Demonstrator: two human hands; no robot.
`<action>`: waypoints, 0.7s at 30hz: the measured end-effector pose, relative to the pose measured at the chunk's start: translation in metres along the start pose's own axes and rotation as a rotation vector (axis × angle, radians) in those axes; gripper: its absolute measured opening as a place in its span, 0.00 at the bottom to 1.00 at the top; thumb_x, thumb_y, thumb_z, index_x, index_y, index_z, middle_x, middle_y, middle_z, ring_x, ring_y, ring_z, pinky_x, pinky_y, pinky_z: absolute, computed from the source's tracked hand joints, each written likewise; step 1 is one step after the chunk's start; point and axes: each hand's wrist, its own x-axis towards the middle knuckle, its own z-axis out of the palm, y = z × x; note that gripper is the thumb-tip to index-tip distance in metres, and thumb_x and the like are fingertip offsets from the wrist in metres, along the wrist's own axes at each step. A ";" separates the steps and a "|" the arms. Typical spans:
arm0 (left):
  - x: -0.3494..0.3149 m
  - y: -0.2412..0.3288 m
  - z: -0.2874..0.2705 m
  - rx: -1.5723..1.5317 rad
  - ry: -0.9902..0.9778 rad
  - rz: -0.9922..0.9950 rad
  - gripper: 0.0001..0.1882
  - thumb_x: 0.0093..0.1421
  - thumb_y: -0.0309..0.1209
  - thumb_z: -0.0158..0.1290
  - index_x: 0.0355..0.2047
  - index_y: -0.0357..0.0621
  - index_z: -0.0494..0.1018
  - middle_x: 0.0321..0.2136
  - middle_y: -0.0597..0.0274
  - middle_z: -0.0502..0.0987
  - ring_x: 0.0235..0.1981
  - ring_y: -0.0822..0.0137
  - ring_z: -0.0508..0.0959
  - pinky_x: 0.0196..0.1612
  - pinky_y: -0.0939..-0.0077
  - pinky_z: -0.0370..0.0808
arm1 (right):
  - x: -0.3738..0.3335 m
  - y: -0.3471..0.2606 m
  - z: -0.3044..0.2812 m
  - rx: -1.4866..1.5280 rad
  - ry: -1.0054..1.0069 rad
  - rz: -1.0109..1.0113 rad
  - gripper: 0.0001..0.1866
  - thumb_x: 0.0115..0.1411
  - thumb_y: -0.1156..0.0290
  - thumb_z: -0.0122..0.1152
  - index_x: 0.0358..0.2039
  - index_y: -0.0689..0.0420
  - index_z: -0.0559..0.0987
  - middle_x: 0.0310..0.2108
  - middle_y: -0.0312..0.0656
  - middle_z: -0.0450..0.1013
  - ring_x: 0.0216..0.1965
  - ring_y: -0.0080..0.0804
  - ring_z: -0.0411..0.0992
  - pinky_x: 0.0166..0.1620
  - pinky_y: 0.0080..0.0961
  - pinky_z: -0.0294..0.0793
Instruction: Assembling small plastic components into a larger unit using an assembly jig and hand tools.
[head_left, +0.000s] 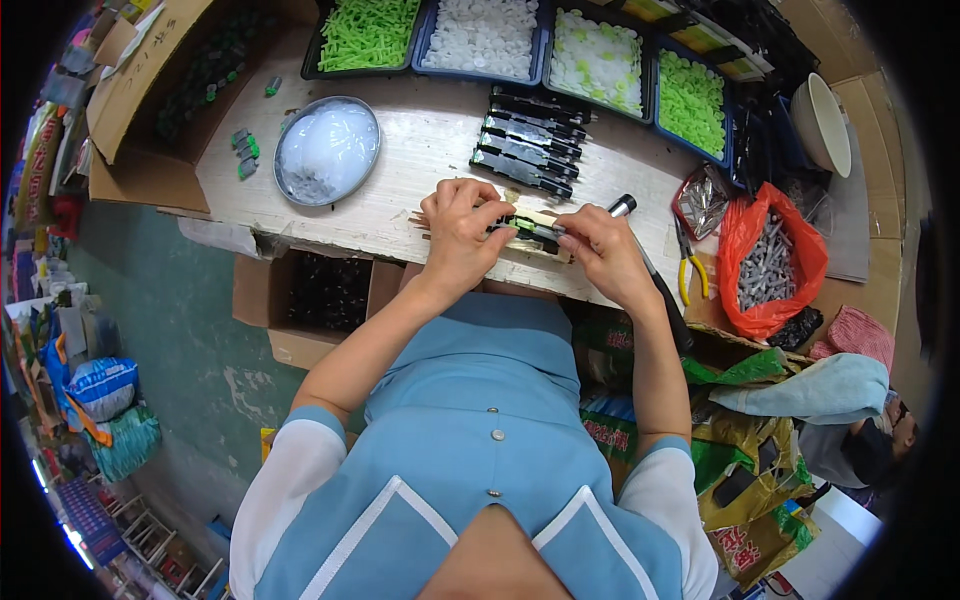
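Observation:
At the near edge of the table, my left hand [462, 225] is closed, with thumb and fingertips on the left end of a small black plastic assembly [548, 240] with a bright green part inside. From the other side my right hand [605, 252] pinches the right end of the same assembly. Its exact kind cannot be made out, and my fingers partly hide it. Just beyond lies a stack of similar long black assemblies [528, 150], side by side. A black rod-like tool with a silver end [622, 206] lies next to my right hand.
Along the back stand trays of green strips [366, 35], white discs [482, 38], mixed pieces [597, 62] and green pieces [690, 103]. A bowl of whitish grease-like stuff [328, 150] sits left. At right are yellow-handled pliers [692, 272] and a red bag of grey parts [768, 265].

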 end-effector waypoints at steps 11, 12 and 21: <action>0.002 0.000 0.000 -0.046 -0.030 -0.064 0.12 0.39 0.29 0.61 0.29 0.48 0.77 0.32 0.69 0.70 0.40 0.66 0.64 0.43 0.70 0.55 | 0.007 -0.003 0.000 -0.049 -0.054 -0.026 0.08 0.50 0.75 0.58 0.33 0.61 0.76 0.24 0.42 0.69 0.27 0.39 0.68 0.34 0.31 0.62; 0.002 0.000 0.000 -0.046 -0.027 -0.061 0.12 0.39 0.29 0.61 0.28 0.48 0.77 0.31 0.69 0.70 0.40 0.66 0.64 0.43 0.70 0.55 | 0.007 -0.004 -0.001 -0.078 -0.057 -0.032 0.08 0.51 0.75 0.58 0.33 0.61 0.76 0.24 0.42 0.68 0.28 0.39 0.67 0.34 0.31 0.62; -0.006 -0.001 0.004 -0.047 0.019 0.036 0.07 0.40 0.27 0.60 0.23 0.50 0.77 0.31 0.69 0.70 0.40 0.65 0.65 0.43 0.69 0.54 | 0.005 -0.007 0.001 -0.138 -0.065 0.000 0.09 0.50 0.76 0.58 0.34 0.58 0.77 0.25 0.42 0.68 0.28 0.40 0.67 0.35 0.31 0.61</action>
